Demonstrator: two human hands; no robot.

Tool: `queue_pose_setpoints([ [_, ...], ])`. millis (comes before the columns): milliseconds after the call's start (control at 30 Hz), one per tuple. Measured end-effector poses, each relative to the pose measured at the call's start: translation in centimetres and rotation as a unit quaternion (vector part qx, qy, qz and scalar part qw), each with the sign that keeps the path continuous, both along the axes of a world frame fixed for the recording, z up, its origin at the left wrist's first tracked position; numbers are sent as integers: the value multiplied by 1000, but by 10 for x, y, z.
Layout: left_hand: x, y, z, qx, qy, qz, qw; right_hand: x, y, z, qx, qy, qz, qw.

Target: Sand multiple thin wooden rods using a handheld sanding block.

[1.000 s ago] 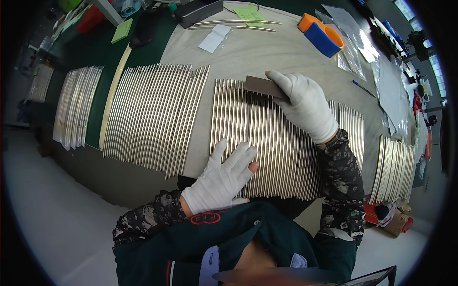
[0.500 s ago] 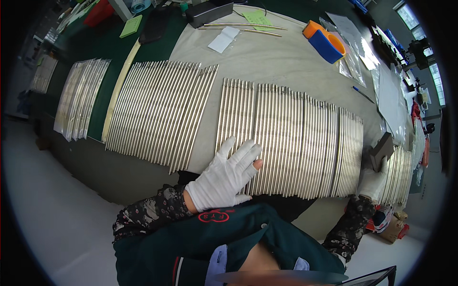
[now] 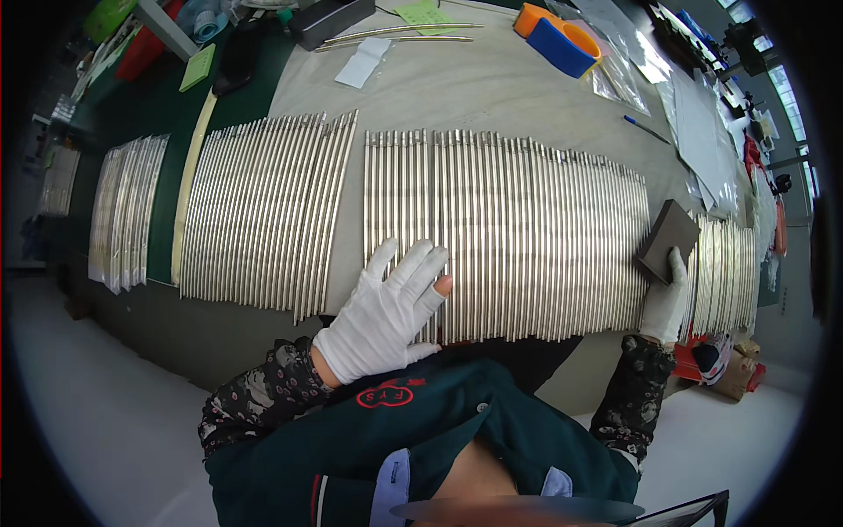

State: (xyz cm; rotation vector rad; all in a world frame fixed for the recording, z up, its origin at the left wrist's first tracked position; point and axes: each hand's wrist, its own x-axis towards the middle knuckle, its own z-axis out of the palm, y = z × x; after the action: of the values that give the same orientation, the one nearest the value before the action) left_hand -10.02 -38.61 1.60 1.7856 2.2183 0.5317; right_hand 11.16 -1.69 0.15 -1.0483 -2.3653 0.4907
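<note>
Broad grey bench, curving away under the fisheye, dark green mat along its far-left side. Across the middle, a wide row of silvery metal rods, laid side by side and running near to far, ends roughly level. To its left, a second batch of rods, slightly fanned, with a pale strip along its left edge. Further left, a smaller bundle on the mat; at the far right, another bundle just beyond the block. Left hand in a white glove, fingers spread, flat on the near ends of the middle row, palm down and pressing. Right hand, also white-gloved, at the right end of the same row, fingers closed around the near corner of a dark block; block tilted, resting against the last rods. Patterned sleeves and a green jacket at the near edge. Far side of the bench: orange and blue box, clear bags, white paper, two loose rods, black case, blue pen to the right.
</note>
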Motion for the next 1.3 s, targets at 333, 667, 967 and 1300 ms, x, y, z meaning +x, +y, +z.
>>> queue_pose_setpoints([
  [333, -15, -20, 4, -34, 63, -8, 997, -2, -3, -13, -220, 169, 13, 961],
  [667, -15, -24, -2, -53, 87, -42, 994, -4, -5, -11, -116, 97, -8, 988],
  [967, -14, -1, -1, -52, 78, -109, 990, 2, 14, -22, -392, 343, 13, 853],
  [1300, -16, -4, -3, -56, 110, -115, 986, -11, -4, 9, -584, 499, -1, 641],
])
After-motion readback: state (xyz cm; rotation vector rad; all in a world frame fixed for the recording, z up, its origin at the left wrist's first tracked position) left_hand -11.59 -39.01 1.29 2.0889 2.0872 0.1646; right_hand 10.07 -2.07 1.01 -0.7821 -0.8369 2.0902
